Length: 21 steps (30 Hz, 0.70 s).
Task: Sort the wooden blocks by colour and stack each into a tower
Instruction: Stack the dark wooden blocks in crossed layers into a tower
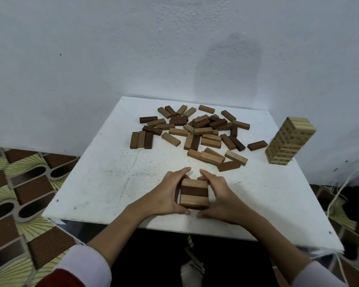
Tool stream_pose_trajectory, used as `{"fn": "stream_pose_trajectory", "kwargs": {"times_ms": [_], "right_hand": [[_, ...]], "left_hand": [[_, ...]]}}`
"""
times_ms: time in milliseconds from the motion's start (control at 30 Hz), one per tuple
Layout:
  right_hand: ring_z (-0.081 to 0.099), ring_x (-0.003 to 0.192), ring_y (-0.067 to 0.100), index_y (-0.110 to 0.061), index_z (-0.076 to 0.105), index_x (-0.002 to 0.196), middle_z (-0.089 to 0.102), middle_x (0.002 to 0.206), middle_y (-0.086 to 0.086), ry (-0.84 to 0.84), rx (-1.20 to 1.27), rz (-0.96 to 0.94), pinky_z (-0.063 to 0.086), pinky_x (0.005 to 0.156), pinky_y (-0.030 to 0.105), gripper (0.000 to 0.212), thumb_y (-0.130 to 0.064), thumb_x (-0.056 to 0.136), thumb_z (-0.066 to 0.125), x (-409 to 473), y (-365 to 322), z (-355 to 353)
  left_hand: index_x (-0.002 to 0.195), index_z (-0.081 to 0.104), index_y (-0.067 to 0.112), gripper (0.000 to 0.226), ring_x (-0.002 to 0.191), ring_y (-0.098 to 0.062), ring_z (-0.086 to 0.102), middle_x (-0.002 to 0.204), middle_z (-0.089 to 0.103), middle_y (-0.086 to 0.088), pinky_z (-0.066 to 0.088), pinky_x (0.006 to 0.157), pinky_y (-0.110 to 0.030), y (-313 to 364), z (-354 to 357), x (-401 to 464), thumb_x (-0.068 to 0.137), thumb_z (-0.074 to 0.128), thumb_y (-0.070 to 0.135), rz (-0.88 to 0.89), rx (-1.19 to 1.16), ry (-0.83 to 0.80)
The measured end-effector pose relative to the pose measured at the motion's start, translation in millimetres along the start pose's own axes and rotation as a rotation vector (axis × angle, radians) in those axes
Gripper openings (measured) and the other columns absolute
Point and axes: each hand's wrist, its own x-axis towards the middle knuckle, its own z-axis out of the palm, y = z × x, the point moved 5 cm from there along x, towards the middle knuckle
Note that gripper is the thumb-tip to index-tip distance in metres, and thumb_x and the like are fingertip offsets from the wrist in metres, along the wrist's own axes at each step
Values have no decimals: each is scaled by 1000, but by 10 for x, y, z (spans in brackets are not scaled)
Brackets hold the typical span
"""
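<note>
White table (104,183): left hand (166,193) and right hand (222,195) cup a short stack (194,195). Its mixed colours risk wrong sorting; squeezing could skew layers.

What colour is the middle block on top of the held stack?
Dark brown, between two lighter blocks; head view.

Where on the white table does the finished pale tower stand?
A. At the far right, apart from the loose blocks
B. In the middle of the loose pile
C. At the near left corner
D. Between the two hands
A: the pale block tower stands near the right edge of the white table, apart from the loose brown blocks; both hands are elsewhere.
</note>
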Motion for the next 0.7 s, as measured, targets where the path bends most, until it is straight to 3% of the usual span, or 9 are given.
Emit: {"fn": "stream_pose_trajectory", "kwargs": {"times_ms": [100, 233, 400, 500, 600, 700], "right_hand": [[34, 114, 9, -30, 15, 139, 45, 129, 0, 27, 5, -36, 35, 95, 24, 106, -30, 61, 87, 14, 8, 22], [36, 112, 12, -20, 22, 144, 47, 127, 2, 41, 12, -46, 34, 92, 21, 103, -26, 63, 86, 68, 23, -12], [32, 112, 4, -26, 21, 145, 38, 120, -14, 11, 37, 70, 32, 91, 14, 100, -25, 66, 84, 163, 60, -53], [33, 112, 5, -24, 24, 144, 38, 117, -15, 32, 77, 57, 31, 85, 4, 99, -22, 65, 84, 112, 67, -44], [33, 114, 7, -25, 21, 143, 37, 119, -13, 51, 121, 38, 33, 93, 10, 102, -19, 64, 85, 50, 90, -17], [34, 120, 10, -25, 10, 144, 38, 127, -9, 68, 138, 46, 34, 104, 25, 116, -23, 59, 89, 33, 105, 7]], "left_hand": [[144, 17, 38, 109, 113, -6, 42, 120, 40, 7, 32, 91, -5, -22, 13, 15, 61, 87, 28, -20, -21, 39], [144, 20, 35, 108, 113, -9, 44, 120, 42, 4, 38, 99, -19, -15, -5, 60, 60, 88, 26, -19, -43, 66], [143, 21, 35, 108, 112, -9, 45, 119, 42, 5, 40, 95, -18, -12, -2, 163, 59, 88, 26, -32, -52, 81], [141, 22, 39, 107, 110, -4, 44, 118, 42, 7, 36, 88, -6, -50, 30, 147, 58, 88, 27, -28, -60, 98], [138, 21, 44, 107, 110, 2, 42, 120, 43, 7, 34, 88, -3, -72, 63, 123, 57, 88, 29, -21, -61, 101], [142, 19, 37, 109, 118, -2, 34, 126, 41, 8, 35, 101, -19, -43, 48, 92, 58, 87, 34, -34, -14, 121]]}}
